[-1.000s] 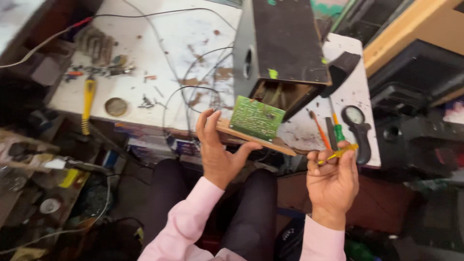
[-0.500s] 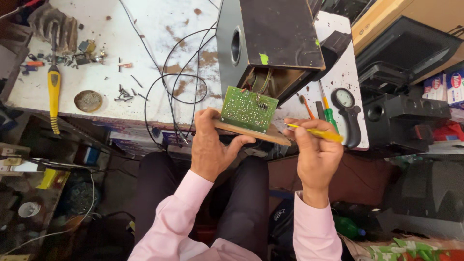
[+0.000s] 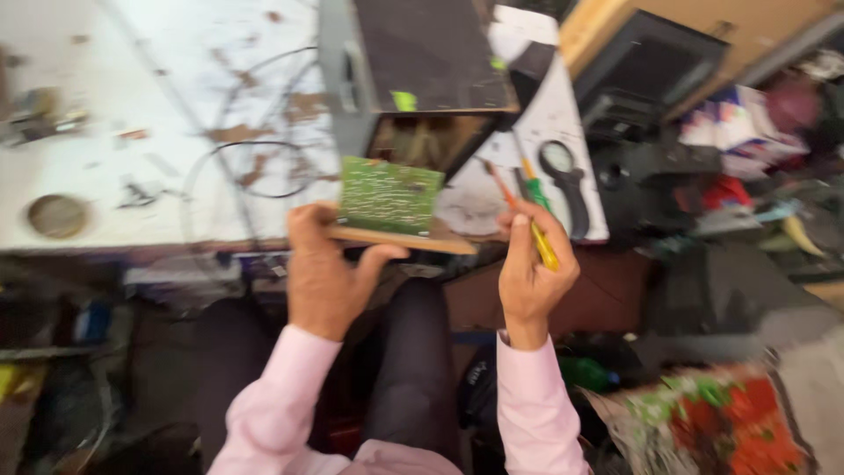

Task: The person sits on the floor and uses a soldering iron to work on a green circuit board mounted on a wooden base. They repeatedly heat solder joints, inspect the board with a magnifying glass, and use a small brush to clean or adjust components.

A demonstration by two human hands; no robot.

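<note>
single head-worn view, looking steeply down from above, close over the person's lap, scratched white workbench (image 3: 132, 105) filling ten to twelve o'clock, cluttered floor from three to six o'clock

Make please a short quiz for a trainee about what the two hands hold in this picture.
1. True or false: the left hand holds a wooden panel carrying a green circuit board.
2. What does the right hand grip?
A. pliers
B. a yellow-handled tool
C. a magnifier
3. Fill in: behind the board stands an open ____ box.

Key:
1. true
2. B
3. speaker
</note>
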